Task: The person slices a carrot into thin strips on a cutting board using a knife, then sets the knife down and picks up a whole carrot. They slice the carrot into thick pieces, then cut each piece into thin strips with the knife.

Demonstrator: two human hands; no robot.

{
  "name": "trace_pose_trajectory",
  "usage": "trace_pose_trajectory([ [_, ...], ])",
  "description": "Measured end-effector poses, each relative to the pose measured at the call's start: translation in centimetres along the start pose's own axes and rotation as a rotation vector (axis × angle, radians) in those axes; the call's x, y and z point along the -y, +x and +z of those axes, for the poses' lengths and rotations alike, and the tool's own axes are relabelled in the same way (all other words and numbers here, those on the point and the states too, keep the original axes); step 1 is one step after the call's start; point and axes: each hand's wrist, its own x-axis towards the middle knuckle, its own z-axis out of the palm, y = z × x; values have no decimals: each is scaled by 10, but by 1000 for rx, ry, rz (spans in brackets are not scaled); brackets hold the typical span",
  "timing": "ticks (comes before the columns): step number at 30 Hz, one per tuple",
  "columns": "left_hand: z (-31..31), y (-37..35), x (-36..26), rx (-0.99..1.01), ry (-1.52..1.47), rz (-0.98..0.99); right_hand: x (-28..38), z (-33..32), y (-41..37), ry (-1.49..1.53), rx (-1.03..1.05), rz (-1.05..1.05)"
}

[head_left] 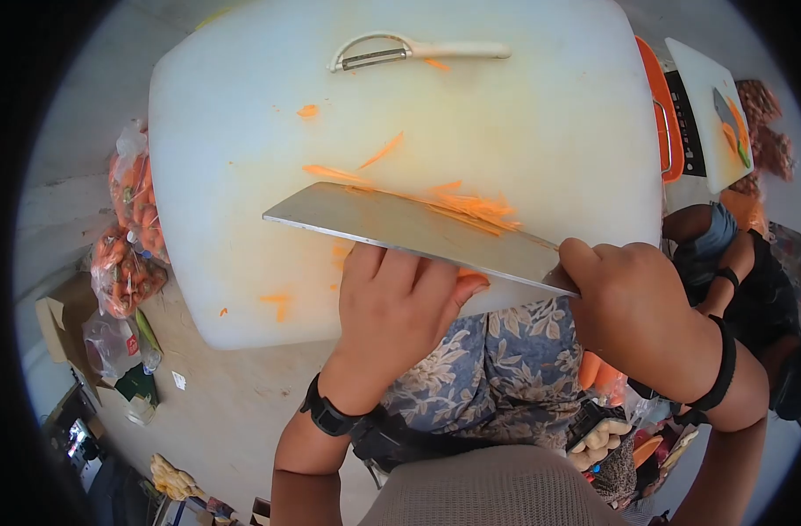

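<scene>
My right hand (637, 294) is closed round the handle end of a broad-bladed kitchen knife (409, 223). The blade slants across the near part of a white cutting board (242, 105). Just on my side of the blade, my left hand (387, 307) has its fingers curled down against the board, with a carrot (468, 273) showing as a bit of orange near the thumb. Most of that carrot is hidden by the hand and the blade. Thin carrot strips (475, 206) lie along the far side of the blade. Farther off rests a white-handled peeler (418, 53).
Left of the board are bags of carrots (135, 206) and a cardboard box (63, 329). An orange tub (655, 74) sticks out beyond the board's right edge. At right, a person (733, 272) sits near another board (703, 79) bearing a knife (724, 110).
</scene>
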Motion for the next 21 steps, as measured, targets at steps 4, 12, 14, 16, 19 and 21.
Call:
trace_pose_trajectory([
  [4,0,3,-2,-8,3,-22,-5,12,7,60,-70,15],
  [12,2,5,-2,-55,19,18,11,13,23,41,-134,26],
  [14,1,3,-4,-76,39,42,17,21,35,51,-213,-23],
  [16,2,3,-4,-47,43,-4,25,26,43,52,-316,-76],
  [19,4,4,-4,-89,78,35,28,28,48,52,-324,-52],
  [21,5,0,-5,-78,58,31,23,28,45,63,-314,-17],
])
